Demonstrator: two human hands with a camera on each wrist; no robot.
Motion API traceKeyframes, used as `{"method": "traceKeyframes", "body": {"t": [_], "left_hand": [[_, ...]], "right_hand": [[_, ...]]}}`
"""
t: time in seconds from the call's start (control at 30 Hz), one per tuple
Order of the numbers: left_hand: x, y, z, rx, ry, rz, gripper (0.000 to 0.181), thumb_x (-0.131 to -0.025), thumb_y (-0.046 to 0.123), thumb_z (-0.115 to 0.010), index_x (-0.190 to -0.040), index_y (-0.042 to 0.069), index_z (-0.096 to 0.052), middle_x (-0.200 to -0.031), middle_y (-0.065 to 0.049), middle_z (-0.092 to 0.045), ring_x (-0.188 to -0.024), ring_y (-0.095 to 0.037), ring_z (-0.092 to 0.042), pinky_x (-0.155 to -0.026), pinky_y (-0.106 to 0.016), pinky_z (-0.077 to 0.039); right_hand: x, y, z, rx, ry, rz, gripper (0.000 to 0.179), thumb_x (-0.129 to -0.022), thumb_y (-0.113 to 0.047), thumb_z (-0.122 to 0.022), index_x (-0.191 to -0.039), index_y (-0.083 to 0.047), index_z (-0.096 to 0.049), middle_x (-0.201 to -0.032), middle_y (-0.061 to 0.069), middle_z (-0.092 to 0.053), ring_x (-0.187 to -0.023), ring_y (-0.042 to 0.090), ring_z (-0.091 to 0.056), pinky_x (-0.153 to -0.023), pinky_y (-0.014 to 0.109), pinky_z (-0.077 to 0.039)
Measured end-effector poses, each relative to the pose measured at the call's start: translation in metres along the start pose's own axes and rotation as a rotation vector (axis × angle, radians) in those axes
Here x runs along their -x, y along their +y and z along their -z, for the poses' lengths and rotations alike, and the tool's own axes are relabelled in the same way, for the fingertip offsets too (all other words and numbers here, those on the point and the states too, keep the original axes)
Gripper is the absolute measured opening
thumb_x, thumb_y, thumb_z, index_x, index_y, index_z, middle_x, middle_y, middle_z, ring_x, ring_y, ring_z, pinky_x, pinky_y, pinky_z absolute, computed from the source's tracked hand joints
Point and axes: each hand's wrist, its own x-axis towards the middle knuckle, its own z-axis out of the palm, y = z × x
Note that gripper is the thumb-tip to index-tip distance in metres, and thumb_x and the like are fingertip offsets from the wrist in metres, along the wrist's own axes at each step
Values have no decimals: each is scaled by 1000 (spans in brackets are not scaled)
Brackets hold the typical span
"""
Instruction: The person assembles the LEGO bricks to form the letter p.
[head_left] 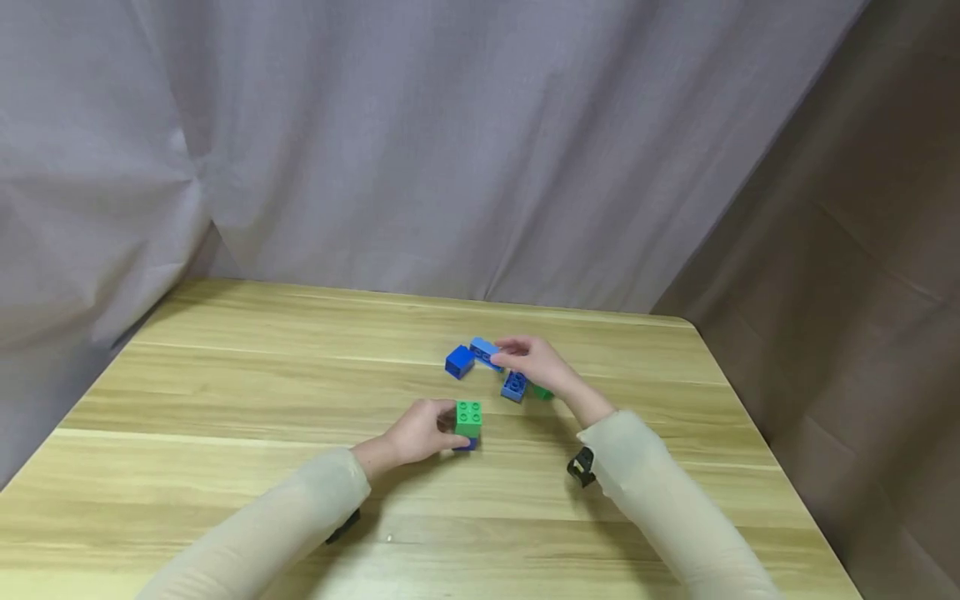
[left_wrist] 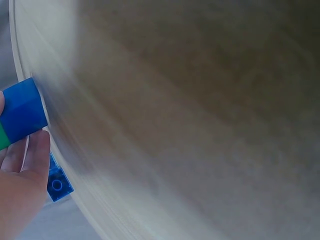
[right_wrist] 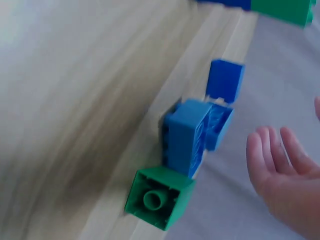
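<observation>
My left hand (head_left: 416, 433) grips a small stack between thumb and fingers: a green toy brick (head_left: 468, 419) with studs up, over a blue brick (left_wrist: 22, 112). Over the loose bricks hovers my right hand (head_left: 536, 362), its fingers loosely bent and nothing in them, as the right wrist view shows. Nearest its fingertips in the head view is a light blue brick (head_left: 483, 350) lying on its side. A darker blue brick (head_left: 459, 362) sits just left of that. Below the right hand lie another blue brick (head_left: 513, 387) and a green brick (right_wrist: 160, 197), hollow underside showing.
The wooden table (head_left: 225, 375) carries all the bricks. Grey curtain (head_left: 450, 150) hangs behind its far edge and brown curtain (head_left: 847, 292) along the right. A black strap piece (head_left: 581, 467) shows beneath the right wrist.
</observation>
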Motion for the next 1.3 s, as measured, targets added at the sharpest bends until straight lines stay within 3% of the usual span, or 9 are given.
{"method": "traceKeyframes", "body": {"t": [0.27, 0.63, 0.93, 1.17, 1.3], "left_hand": [[-3, 0, -3, -11, -11, 14, 27, -79, 16, -74, -100, 3, -62, -98, -10, -70, -90, -19, -66, -81, -26, -56], [-4, 0, -4, 3, -23, 15, 26, -80, 16, -73, -100, 3, -62, -99, -11, -69, -91, -20, -66, -82, -32, -57], [-2, 2, -5, 9, -30, 28, 28, -80, 15, -73, -103, 3, -62, -101, -11, -70, -92, -20, -66, -83, -26, -56], [-2, 2, -6, 10, -35, 20, 29, -80, 15, -73, -104, 3, -62, -102, -12, -69, -92, -20, -66, -83, -29, -56], [-2, 2, -6, 10, -34, 17, 28, -80, 15, -73, -103, 2, -62, -102, -12, -69, -93, -21, -66, -83, -29, -57]], "right_hand": [[-30, 20, 4, 26, 114, -72, 49, -91, -26, -61, -129, 2, -51, -126, 22, -57, -118, 34, -53, -102, 43, -46], [-43, 30, -8, 170, 68, -92, 46, -91, -24, -61, -127, 3, -53, -129, 22, -55, -121, 35, -51, -102, 45, -45], [-46, 35, -15, 269, 79, -87, 37, -90, -18, -62, -119, 4, -60, -120, 21, -62, -111, 33, -58, -97, 43, -49], [-41, 28, -10, 210, 109, -113, 41, -92, -22, -58, -124, 2, -55, -126, 22, -57, -116, 34, -53, -99, 45, -47], [-39, 23, -4, 131, 151, -117, 44, -90, -23, -61, -125, 2, -52, -122, 23, -56, -110, 32, -54, -95, 43, -49]]}}
